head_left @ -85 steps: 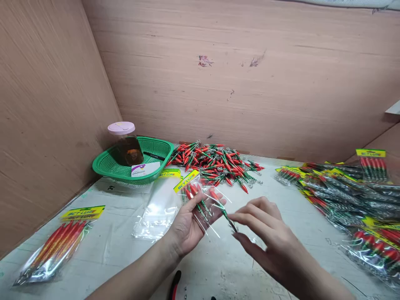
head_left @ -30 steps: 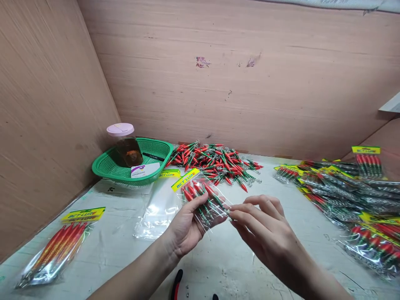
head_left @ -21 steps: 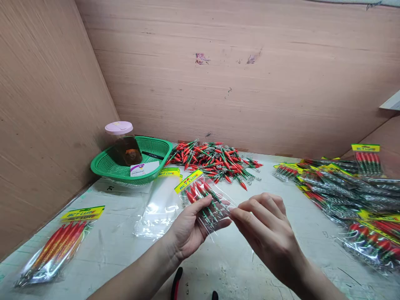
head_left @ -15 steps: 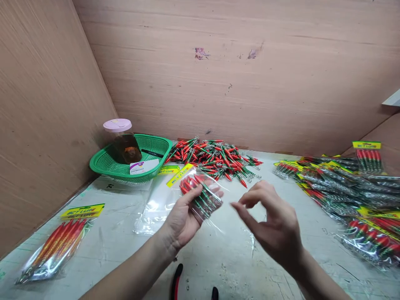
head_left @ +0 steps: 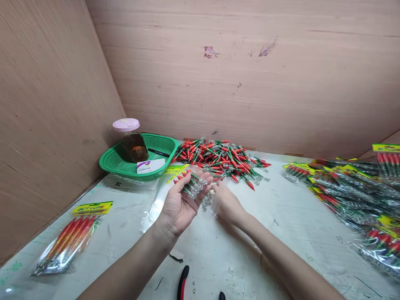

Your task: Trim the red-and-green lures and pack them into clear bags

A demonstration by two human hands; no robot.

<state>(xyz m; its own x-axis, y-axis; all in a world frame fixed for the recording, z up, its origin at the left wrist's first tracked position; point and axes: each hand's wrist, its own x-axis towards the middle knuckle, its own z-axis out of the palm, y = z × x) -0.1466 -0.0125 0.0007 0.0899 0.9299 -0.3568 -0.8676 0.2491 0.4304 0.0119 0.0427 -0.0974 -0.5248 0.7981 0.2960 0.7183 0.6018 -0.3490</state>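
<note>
My left grip [head_left: 179,206] clasps bag [head_left: 190,188] of lures [head_left: 187,178]; right grip [head_left: 229,204] blurred, can't tell. Hooks [head_left: 197,190] might pierce bag.

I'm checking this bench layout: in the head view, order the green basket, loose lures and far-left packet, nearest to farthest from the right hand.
From the right hand:
1. Loose lures: just beyond it, toward the back.
2. Green basket: to its left, also toward the back.
3. Packet: far left, on the near side.
</note>
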